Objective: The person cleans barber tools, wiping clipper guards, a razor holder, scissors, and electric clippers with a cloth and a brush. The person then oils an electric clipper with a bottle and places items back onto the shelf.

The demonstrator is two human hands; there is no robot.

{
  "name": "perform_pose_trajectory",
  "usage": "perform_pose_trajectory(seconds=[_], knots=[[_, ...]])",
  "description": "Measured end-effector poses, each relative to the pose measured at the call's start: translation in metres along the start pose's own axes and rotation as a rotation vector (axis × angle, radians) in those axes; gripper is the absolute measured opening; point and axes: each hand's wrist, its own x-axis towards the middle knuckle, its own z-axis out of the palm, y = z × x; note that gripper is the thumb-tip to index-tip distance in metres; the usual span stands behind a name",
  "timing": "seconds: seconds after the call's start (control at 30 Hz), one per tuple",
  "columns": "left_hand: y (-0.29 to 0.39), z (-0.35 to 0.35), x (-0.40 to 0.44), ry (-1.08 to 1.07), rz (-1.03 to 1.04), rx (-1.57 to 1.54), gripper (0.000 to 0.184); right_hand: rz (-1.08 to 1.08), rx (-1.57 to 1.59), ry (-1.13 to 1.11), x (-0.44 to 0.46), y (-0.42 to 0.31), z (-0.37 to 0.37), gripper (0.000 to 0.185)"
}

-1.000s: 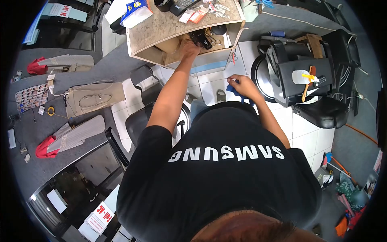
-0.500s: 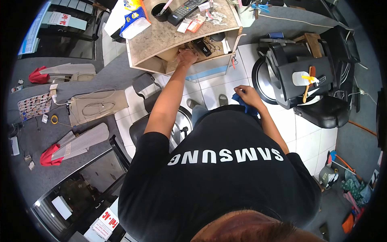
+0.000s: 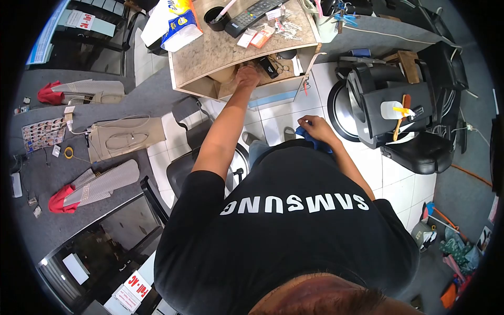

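Observation:
My left hand (image 3: 248, 76) reaches into the open compartment of a wooden cabinet (image 3: 210, 73), under its speckled top. The fingers are in shadow, and whether they hold anything is hidden. Just right of that hand, in the same compartment, lie a black object with small white lettering (image 3: 269, 67) and a pair of scissors (image 3: 282, 65). By my waist, my right hand (image 3: 316, 127) is closed on a bunched blue cloth (image 3: 314, 143).
On the cabinet top stand a black cup (image 3: 216, 20), a remote control (image 3: 254, 17), small boxes (image 3: 262, 37) and a yellow-blue packet (image 3: 181, 29). A black salon chair (image 3: 388, 100) is at right, with a spray-like bottle (image 3: 391, 110) and brush on it. Another chair (image 3: 181, 170) is left.
My left hand has shifted slightly right in the picture and remains inside the compartment. My right hand, with the blue cloth, has moved a little left and its fingers have curled differently.

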Motion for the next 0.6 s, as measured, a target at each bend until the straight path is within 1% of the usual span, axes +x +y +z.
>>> perform_pose_trajectory(seconds=[0.07,0.17,0.27,0.3,0.37,0.47,0.57,0.6], knots=[[-0.002,0.017,0.02,-0.003,0.006,0.027,0.06,-0.004,-0.006,0.01,-0.001,0.0,-0.002,0.041],[-0.001,0.024,0.032,-0.026,-0.046,0.035,0.051,-0.03,-0.014,0.027,-0.001,0.003,-0.003,0.041],[0.012,-0.011,-0.002,-0.083,-0.085,-0.001,0.049,-0.055,-0.014,0.033,0.001,0.005,-0.003,0.04],[0.01,-0.003,0.001,-0.065,-0.085,0.059,0.05,-0.056,-0.016,0.03,0.001,0.003,-0.004,0.04],[-0.002,0.034,0.014,-0.037,-0.087,0.178,0.052,-0.055,-0.016,0.019,0.0,0.002,-0.002,0.04],[-0.027,0.068,0.024,0.064,0.049,0.212,0.056,-0.061,-0.015,0.0,0.004,0.004,0.0,0.04],[-0.029,0.043,-0.014,0.183,0.047,-0.053,0.056,-0.087,-0.02,-0.008,0.005,-0.002,-0.002,0.04],[-0.028,0.035,-0.028,0.241,0.062,-0.092,0.054,-0.092,-0.02,-0.012,0.008,-0.001,0.0,0.04]])
